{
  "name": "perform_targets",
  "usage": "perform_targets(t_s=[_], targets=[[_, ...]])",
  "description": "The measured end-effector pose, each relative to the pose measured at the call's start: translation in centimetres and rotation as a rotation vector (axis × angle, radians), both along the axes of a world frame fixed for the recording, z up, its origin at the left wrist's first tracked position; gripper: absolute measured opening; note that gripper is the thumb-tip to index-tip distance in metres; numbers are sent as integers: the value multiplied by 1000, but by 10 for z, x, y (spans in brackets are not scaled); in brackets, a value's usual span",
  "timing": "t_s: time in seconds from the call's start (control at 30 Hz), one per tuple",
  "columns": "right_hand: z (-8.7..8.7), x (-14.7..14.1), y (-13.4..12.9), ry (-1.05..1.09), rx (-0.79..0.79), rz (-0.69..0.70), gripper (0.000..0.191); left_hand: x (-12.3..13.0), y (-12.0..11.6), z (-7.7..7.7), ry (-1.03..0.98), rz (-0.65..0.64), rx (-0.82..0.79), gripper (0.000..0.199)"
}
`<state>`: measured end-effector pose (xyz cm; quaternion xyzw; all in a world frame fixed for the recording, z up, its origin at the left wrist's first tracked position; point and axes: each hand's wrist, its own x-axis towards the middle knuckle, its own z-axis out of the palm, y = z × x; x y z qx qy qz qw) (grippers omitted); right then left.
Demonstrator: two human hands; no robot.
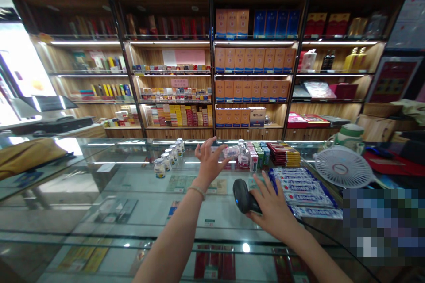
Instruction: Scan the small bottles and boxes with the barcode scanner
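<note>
Left hand (209, 161): thumb and index at clear jar (232, 152), which lies toward the counter's far side; whether gripped, cannot tell. Right hand (270, 208): fingers splayed, palm and thumb against scanner (242, 196) handle, not wrapped around it. Glass counter (139, 194): near edge passes beneath both forearms. A gap of glass separates left hand from jar row (168, 158). Right side tight: packs (307, 188) just beside right hand, fan (343, 167) beyond.
</note>
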<state>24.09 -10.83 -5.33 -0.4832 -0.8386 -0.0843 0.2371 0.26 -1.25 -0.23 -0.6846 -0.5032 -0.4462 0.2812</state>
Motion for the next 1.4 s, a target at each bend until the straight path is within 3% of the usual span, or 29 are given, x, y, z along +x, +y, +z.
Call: perform_targets(t_s=[0.17, 0.27, 0.43, 0.67, 1.0, 1.4], targets=[[5, 4, -7, -38, -86, 50, 59, 1, -1, 0, 2, 7, 4, 40], [15, 5, 2, 3, -66, 18, 62, 1, 0, 0, 1, 14, 18, 41], [46, -6, 44, 207, 0, -220, 46, 1, 0, 1, -11, 16, 36, 43], [76, -34, 98, 418, -157, -288, 36, 0, -3, 4, -55, 26, 27, 41], [60, -53, 130, 625, -77, -149, 44, 0, -2, 2, -99, 34, -14, 43], [54, -52, 124, 916, -70, -63, 44, 16, -7, 10, -79, -20, -38, 43]])
